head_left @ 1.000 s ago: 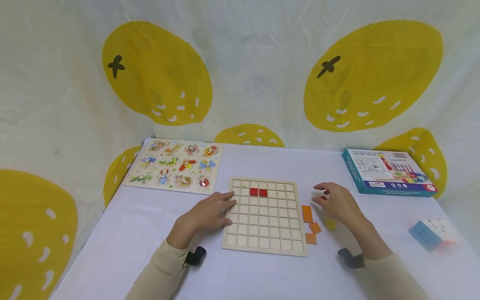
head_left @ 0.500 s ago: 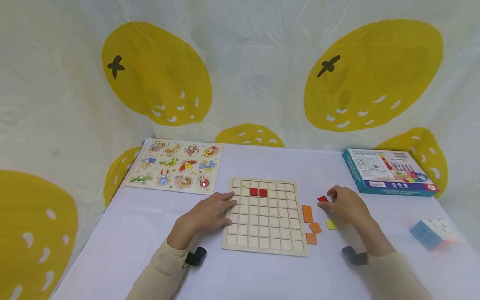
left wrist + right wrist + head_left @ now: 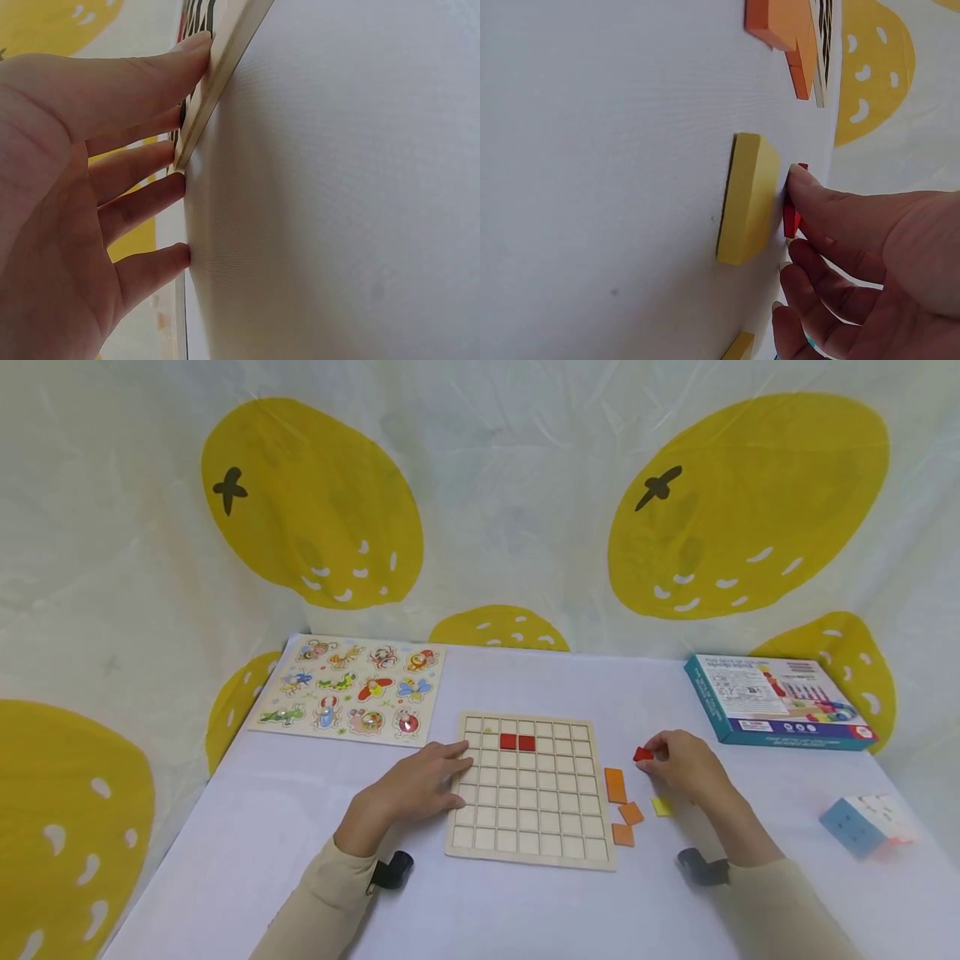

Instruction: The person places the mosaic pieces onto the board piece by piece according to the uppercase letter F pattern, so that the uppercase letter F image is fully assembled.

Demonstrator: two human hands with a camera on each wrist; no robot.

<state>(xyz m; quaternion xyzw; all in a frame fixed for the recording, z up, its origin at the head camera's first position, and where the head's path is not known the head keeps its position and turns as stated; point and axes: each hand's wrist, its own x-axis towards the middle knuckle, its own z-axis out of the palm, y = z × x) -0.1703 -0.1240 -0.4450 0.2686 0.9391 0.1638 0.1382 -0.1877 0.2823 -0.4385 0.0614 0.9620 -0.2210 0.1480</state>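
Note:
A wooden grid board [image 3: 517,818] lies in the middle of the table with two red square tiles [image 3: 507,742] side by side in its second row. My left hand [image 3: 420,783] rests on the board's left edge, fingers spread and fairly straight; in the left wrist view the thumb [image 3: 187,56] touches the board's rim. Right of the board, my right hand [image 3: 692,766] pinches a loose red tile [image 3: 642,754] between thumb and fingers, low over the tabletop. The right wrist view shows this red tile [image 3: 791,217] partly covered by the thumb, beyond a yellow tile [image 3: 750,199].
Several orange tiles [image 3: 615,785] lie along the board's right side. A yellow tile [image 3: 662,807] sits below my right hand. An insect puzzle board [image 3: 348,693] is at the back left, a toy box [image 3: 780,702] at the back right, and a blue-and-white cube [image 3: 858,827] at the right.
My right hand drew back to the right, then came slightly left again, its fingers closing in on the loose red tile. My left hand and the board stay put.

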